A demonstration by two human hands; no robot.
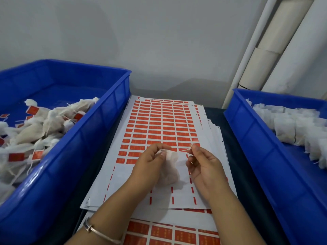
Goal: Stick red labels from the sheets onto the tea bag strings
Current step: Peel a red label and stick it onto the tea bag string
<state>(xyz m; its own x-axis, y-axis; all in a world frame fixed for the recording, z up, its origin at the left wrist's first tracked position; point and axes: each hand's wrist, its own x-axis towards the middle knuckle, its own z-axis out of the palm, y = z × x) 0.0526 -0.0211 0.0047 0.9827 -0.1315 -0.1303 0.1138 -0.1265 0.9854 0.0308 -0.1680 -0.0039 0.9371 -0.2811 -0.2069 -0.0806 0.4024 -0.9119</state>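
A white tea bag (170, 167) hangs between my hands above the label sheet (159, 124). My left hand (150, 161) grips the gathered top of the bag with curled fingers. My right hand (203, 161) pinches the thin string (185, 149), which runs taut from the bag's top to my fingertips. The sheet carries rows of red labels in its far part; its near part is bare backing with red dashes.
A blue bin (99, 121) on the left holds tea bags with red labels on their strings. A blue bin (247, 131) on the right holds plain white tea bags. More label sheets (169, 232) lie stacked under and nearer me. A wall and white pipes (265, 50) stand behind.
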